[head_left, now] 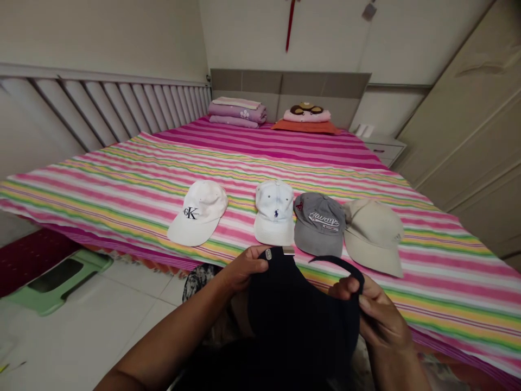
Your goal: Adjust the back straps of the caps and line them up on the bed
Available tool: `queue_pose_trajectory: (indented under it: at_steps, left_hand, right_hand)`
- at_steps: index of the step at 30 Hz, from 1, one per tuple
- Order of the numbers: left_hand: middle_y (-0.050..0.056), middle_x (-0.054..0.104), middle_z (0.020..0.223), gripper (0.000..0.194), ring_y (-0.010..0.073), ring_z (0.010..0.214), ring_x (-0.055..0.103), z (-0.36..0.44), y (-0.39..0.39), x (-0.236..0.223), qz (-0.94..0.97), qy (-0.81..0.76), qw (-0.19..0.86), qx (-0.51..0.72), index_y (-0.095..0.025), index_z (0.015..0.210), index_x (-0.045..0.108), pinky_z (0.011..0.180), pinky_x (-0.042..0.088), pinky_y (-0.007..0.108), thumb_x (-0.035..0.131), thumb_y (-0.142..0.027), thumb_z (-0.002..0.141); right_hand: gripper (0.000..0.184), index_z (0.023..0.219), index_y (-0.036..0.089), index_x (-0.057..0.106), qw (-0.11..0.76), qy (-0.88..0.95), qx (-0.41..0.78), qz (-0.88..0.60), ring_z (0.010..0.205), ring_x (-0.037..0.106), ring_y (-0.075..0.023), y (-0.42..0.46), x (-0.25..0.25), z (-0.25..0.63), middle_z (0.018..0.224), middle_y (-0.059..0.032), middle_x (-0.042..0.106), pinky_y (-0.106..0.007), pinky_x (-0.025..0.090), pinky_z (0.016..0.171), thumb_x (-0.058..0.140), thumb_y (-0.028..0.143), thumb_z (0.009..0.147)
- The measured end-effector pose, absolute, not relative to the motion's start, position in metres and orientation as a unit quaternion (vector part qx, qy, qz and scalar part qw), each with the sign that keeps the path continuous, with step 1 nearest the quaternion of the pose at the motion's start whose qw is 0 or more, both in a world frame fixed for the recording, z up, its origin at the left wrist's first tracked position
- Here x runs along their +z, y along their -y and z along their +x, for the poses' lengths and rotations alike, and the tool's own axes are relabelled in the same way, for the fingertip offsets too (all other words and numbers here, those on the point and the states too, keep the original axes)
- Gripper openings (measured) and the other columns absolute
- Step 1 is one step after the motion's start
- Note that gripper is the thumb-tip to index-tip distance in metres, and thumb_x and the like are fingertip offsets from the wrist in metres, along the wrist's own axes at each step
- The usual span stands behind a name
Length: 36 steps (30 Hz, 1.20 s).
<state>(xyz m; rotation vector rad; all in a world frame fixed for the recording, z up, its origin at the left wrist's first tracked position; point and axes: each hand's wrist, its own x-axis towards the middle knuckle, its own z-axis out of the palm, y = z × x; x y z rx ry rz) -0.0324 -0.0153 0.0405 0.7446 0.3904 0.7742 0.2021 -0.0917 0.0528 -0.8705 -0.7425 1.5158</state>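
Note:
Between my hands is a black cap [301, 315], its back opening facing up and its strap undone. My left hand [248, 269] pinches the edge beside a metal buckle [288, 250]. Fingers of my right hand [376, 309] are closed around the loose strap [340, 262] and the cap's other edge. Just beyond, on the bed, lie a white cap with CK letters [199, 212], a pale cap with a small dark logo [274, 212], a grey cap with white lettering [319, 222] and a beige cap [374, 233]. The grey and beige caps touch.
The bed has a striped cover [122, 184]. Folded purple bedding [238, 114] and a pink and orange stack [307, 122] sit near the headboard [285, 87]. A white railing [122, 108] runs along the left. On the floor stands a green stool [61, 282].

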Motion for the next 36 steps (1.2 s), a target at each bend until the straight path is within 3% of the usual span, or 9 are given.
queue_pose_trajectory:
  at_steps: [3,6,9,13,20,24,28,36]
  left_hand:
    - [0.002,0.065,0.063,0.025,0.0101,0.054,0.058,-0.031,0.016,0.046,0.371,-0.217,0.83,0.355,-0.012,0.071,0.065,0.053,0.044,0.018,0.076,-0.018,0.049]
    - [0.002,0.065,0.061,0.022,0.0094,0.051,0.057,-0.03,0.016,0.052,0.394,-0.25,0.814,0.346,-0.011,0.069,0.065,0.051,0.043,0.018,0.075,-0.013,0.05]
    - [0.002,0.064,0.061,0.021,0.0088,0.049,0.056,-0.028,0.017,0.056,0.415,-0.278,0.802,0.328,-0.011,0.072,0.066,0.049,0.041,0.018,0.074,-0.015,0.052]
    - [0.003,0.065,0.064,0.022,0.009,0.051,0.056,-0.025,0.017,0.057,0.435,-0.313,0.781,0.322,-0.013,0.076,0.067,0.051,0.041,0.019,0.073,-0.02,0.056]
    - [0.001,0.063,0.057,0.024,0.0064,0.045,0.051,-0.024,0.017,0.064,0.461,-0.352,0.752,0.312,-0.013,0.074,0.069,0.047,0.036,0.017,0.074,-0.027,0.055]
    - [0.002,0.067,0.065,0.025,0.0086,0.053,0.055,-0.024,0.018,0.072,0.46,-0.336,0.76,0.315,-0.015,0.078,0.07,0.052,0.039,0.018,0.075,-0.024,0.055]
    - [0.002,0.067,0.064,0.024,0.0088,0.052,0.055,-0.026,0.018,0.074,0.451,-0.315,0.774,0.313,-0.014,0.075,0.07,0.051,0.039,0.018,0.076,-0.024,0.053]
    - [0.002,0.067,0.063,0.029,0.0082,0.05,0.056,-0.031,0.019,0.067,0.414,-0.278,0.806,0.319,-0.015,0.072,0.07,0.049,0.039,0.017,0.079,-0.023,0.045]
  right_hand:
    - [0.022,0.06,0.021,0.055,0.592,0.35,0.644,-0.336,0.056,0.05,-0.0169,0.09,0.061,0.198,0.059,-0.0018,0.057,-0.029,0.039,0.053,0.074,0.029,0.053]
    - [0.021,0.061,0.022,0.053,0.595,0.363,0.646,-0.312,0.046,0.044,-0.0143,0.088,0.061,0.198,0.046,0.0023,0.047,-0.029,0.036,0.05,0.072,0.03,0.057]
    - [0.019,0.071,0.023,0.057,0.605,0.353,0.637,-0.323,0.037,0.031,-0.0094,0.087,0.058,0.197,0.038,0.0062,0.037,-0.026,0.03,0.045,0.065,0.039,0.068]
    - [0.03,0.069,0.02,0.059,0.611,0.342,0.626,-0.343,0.036,0.031,-0.0083,0.086,0.058,0.193,0.038,0.0048,0.038,-0.024,0.028,0.042,0.054,0.049,0.075]
    - [0.023,0.078,0.018,0.064,0.589,0.358,0.602,-0.403,0.034,0.037,-0.0039,0.082,0.071,0.19,0.059,0.0014,0.057,-0.021,0.027,0.039,0.071,0.033,0.063]
    - [0.022,0.078,0.017,0.064,0.563,0.414,0.575,-0.424,0.037,0.043,-0.0064,0.078,0.081,0.188,0.063,-0.0004,0.06,-0.021,0.031,0.04,0.069,0.034,0.065]
    - [0.025,0.068,0.014,0.062,0.523,0.476,0.534,-0.464,0.037,0.039,-0.0061,0.076,0.085,0.186,0.05,0.0009,0.055,-0.02,0.029,0.038,0.065,0.039,0.069]
    - [0.028,0.073,0.014,0.06,0.46,0.524,0.53,-0.483,0.038,0.029,-0.0049,0.075,0.087,0.172,0.044,0.006,0.04,-0.018,0.021,0.036,0.062,0.043,0.071]
